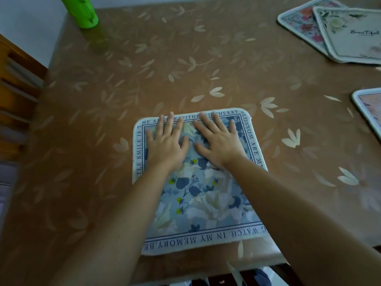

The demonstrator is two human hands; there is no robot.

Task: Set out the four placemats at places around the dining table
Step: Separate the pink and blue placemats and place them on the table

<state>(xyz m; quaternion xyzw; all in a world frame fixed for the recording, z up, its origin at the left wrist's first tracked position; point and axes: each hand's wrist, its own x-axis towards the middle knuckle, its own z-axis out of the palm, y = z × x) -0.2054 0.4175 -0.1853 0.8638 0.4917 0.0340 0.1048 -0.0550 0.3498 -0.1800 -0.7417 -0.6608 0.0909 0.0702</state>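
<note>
Far left, a green bottle [85,14] is seen. Centrally, the blue floral placemat [198,195] is pressed flat at the table's [103,100] near edge by left hand [167,145] and right hand [218,145], fingers spread, gripping nothing, apparently smoothing it. Far right, two overlapped placemats [334,32] wait; another [369,112] is laid right.

- The blue floral placemat [198,195] is partly covered: the left hand [165,145] and right hand [218,143] lie flat on its far half, and both forearms hide stretches of its border lettering.
- At one o'clock, two overlapping placemats [329,32] run off the top and right edges.
- At three o'clock, a pink-toned placemat [369,108] shows only one corner.
- At eleven o'clock, a green container [82,13] is cut by the top edge.
</note>
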